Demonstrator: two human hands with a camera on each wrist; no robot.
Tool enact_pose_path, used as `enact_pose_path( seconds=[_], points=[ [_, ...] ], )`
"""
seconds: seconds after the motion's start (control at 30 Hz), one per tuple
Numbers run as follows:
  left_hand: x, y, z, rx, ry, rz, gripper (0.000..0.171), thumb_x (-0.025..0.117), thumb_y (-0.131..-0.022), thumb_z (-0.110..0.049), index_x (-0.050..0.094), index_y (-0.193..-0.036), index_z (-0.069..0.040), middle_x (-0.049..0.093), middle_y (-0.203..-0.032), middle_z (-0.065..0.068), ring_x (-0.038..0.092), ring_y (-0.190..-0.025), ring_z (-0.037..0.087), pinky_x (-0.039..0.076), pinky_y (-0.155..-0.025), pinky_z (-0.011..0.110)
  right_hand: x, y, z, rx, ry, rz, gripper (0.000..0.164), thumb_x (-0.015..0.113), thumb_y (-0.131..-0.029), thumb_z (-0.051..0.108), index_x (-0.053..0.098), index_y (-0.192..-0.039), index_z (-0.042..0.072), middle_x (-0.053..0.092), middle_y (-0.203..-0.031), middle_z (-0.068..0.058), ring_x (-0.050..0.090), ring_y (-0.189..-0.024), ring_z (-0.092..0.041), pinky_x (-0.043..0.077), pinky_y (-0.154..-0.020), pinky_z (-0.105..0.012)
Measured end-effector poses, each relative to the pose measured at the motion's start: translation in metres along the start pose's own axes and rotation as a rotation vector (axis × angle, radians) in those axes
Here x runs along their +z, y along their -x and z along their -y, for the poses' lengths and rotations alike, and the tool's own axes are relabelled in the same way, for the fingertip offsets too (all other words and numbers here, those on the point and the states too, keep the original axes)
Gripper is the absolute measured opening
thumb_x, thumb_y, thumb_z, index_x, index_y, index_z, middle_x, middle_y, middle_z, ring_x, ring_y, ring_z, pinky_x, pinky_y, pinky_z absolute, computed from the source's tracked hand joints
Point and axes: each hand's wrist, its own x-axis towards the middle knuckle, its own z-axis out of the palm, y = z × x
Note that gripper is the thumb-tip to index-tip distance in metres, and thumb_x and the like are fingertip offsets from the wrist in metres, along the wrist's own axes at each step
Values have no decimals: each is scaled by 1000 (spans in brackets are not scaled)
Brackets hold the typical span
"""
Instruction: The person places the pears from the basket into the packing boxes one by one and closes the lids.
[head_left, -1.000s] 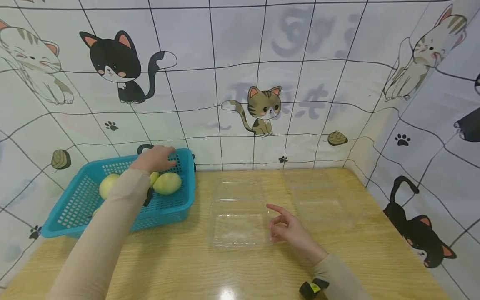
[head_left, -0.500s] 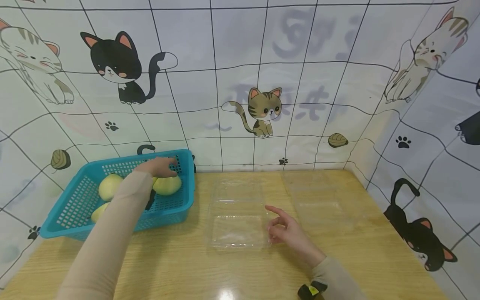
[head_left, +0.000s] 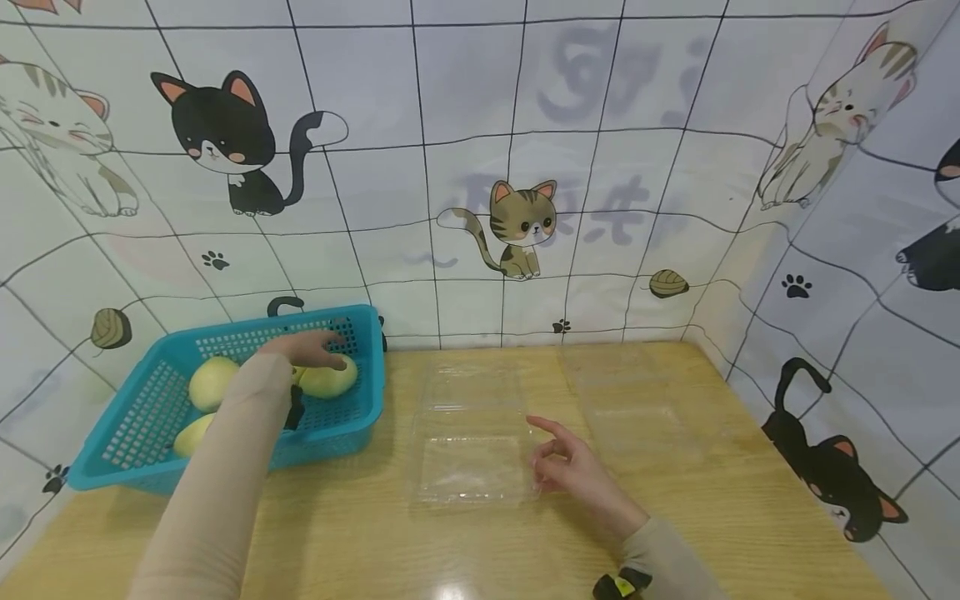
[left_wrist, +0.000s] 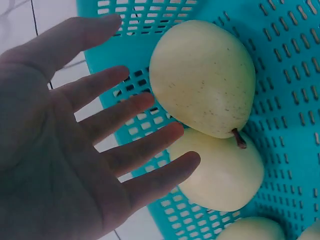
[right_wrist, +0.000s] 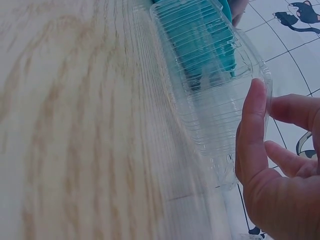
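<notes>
Over the right end of the teal plastic basket (head_left: 375,358), my left hand (head_left: 306,346) reaches down with spread fingers, holding nothing. Just below it lies a pale yellow-green pear (head_left: 330,380). The left wrist view shows that pear (left_wrist: 202,80) beside my fingertips, apart from them, with a second pear (left_wrist: 220,172) against it. My right hand (head_left: 581,473) is at the right edge of a clear plastic box (head_left: 472,467), index finger extended. In the right wrist view, thumb (right_wrist: 254,107) and fingers lie on either side of the box's rim (right_wrist: 262,70), pinching it.
More pears (head_left: 212,383) lie in the left part of the basket, partly hidden by my left sleeve. Another clear plastic container (head_left: 637,417) stands to the right on the wooden table (head_left: 450,550). A cat-printed cloth (head_left: 465,108) hangs behind and at the sides.
My left hand has come down from near the basket's back rim towards the pear at the right end. My right hand stays at the box's edge. The head view has shifted slightly.
</notes>
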Motion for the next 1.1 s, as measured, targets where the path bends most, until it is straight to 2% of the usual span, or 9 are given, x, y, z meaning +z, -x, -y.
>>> enact_pose_path(
  seconds=[0.13,0.2,0.37,0.47,0.63,0.87,1.1],
  points=[
    [3,-3,14,4,56,46,74,53,-95,-37,26,-148,6,18,-149,36,22,-132,55,37,-95,63,1,0,-1,2,-2,0,66,55,-88,-6,31,-149,2,56,-95,-22,60,-71,-18,56,-68,-34],
    [4,-3,20,20,65,59,76,54,-94,-40,25,-148,5,17,-149,36,19,-133,56,34,-97,66,1,0,-2,4,1,-2,66,56,-88,-6,31,-149,2,56,-96,-23,60,-72,-19,57,-68,-34],
    [8,-6,31,52,89,61,80,57,-92,-49,29,-148,-1,16,-150,34,17,-134,56,31,-97,68,2,0,-2,16,3,-14,67,56,-87,-6,32,-149,4,56,-97,-23,59,-73,-20,57,-68,-34],
    [11,-10,36,40,123,70,82,59,-90,-51,29,-149,-3,15,-150,34,19,-133,56,36,-95,65,2,0,-2,17,2,-16,67,56,-87,-6,31,-149,3,56,-96,-22,59,-73,-19,57,-68,-34],
    [15,-10,38,2,179,101,82,62,-90,-46,24,-149,-3,11,-149,37,23,-131,56,40,-95,60,3,0,-2,16,-1,-11,68,55,-86,-7,30,-149,2,56,-94,-20,58,-75,-19,57,-69,-34],
    [19,-7,37,-19,267,74,82,64,-92,-33,17,-151,-2,7,-149,38,22,-131,57,41,-95,59,5,1,0,20,-10,-6,67,55,-87,-6,30,-149,2,56,-94,-18,58,-75,-19,57,-69,-34],
    [24,-12,39,-4,300,48,85,64,-91,-37,15,-152,-4,13,-147,38,29,-129,55,43,-95,55,5,1,2,20,-3,-12,69,54,-86,-7,30,-149,3,56,-95,-19,57,-75,-19,57,-69,-34]
  ],
)
